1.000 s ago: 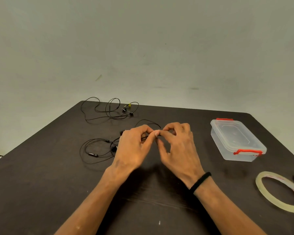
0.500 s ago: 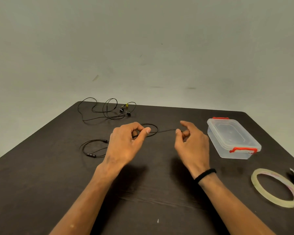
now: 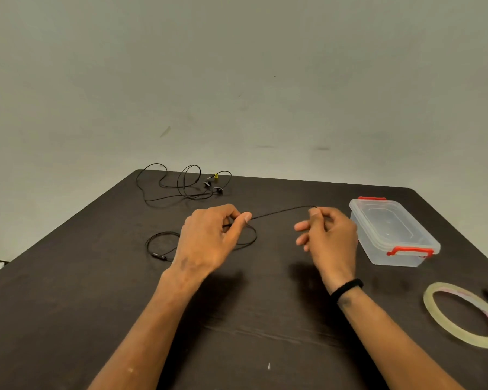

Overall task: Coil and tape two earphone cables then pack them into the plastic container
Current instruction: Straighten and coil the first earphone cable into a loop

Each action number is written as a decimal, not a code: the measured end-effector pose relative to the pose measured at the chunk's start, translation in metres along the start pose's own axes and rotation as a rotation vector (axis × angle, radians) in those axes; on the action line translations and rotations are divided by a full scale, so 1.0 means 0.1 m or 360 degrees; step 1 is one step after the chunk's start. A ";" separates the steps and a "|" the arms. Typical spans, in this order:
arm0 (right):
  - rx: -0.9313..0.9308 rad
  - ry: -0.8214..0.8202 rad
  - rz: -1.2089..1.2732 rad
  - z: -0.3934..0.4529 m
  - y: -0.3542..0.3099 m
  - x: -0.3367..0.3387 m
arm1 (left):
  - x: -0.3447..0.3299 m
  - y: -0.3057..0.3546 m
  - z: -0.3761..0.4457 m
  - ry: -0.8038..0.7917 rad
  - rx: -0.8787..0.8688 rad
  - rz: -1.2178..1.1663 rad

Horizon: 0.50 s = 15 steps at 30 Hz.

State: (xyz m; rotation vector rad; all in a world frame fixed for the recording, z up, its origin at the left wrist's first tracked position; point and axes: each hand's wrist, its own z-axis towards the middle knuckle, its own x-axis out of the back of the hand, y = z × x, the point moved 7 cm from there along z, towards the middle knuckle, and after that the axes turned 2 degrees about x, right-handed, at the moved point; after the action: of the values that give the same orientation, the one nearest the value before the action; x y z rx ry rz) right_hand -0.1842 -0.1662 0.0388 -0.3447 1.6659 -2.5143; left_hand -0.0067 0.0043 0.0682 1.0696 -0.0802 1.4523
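1. Our left hand (image 3: 209, 237), at the centre of the frame, pinches the near earphone cable (image 3: 282, 212) between thumb and fingers.
2. Our right hand (image 3: 330, 235) pinches the same cable further along, so a taut stretch runs between both hands; the rest lies in loose loops on the dark worktop (image 3: 68, 305), left of centre.
3. The second earphone cable (image 3: 181, 187) lies uncoiled at the upper left.
4. The plastic container (image 3: 392, 232), lid on with red clips, sits at right.
5. A tape roll (image 3: 462, 313) lies flat at lower right.
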 end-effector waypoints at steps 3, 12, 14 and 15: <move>0.0066 -0.0104 -0.0227 -0.03 0.00 0.00 | 0.03 -0.01 0.01 0.0027 -0.0012 0.0103; 0.0795 -0.0605 -0.0353 -0.35 -0.30 -0.42 | -0.13 0.36 -0.11 -0.0029 -0.0252 0.0067; 0.0469 -0.0416 -0.0149 -0.21 -0.20 -0.29 | -0.09 0.26 -0.08 0.0011 -0.0197 0.0136; 0.0277 -0.0328 -0.0053 -0.14 -0.12 -0.23 | -0.05 0.20 -0.07 0.0043 -0.0172 0.0178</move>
State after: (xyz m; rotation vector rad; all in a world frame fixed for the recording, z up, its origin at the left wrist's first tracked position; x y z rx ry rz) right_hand -0.1649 -0.1438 0.0419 -0.5947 1.3674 -2.5240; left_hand -0.0277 -0.0001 0.0722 0.9699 -0.1999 1.5444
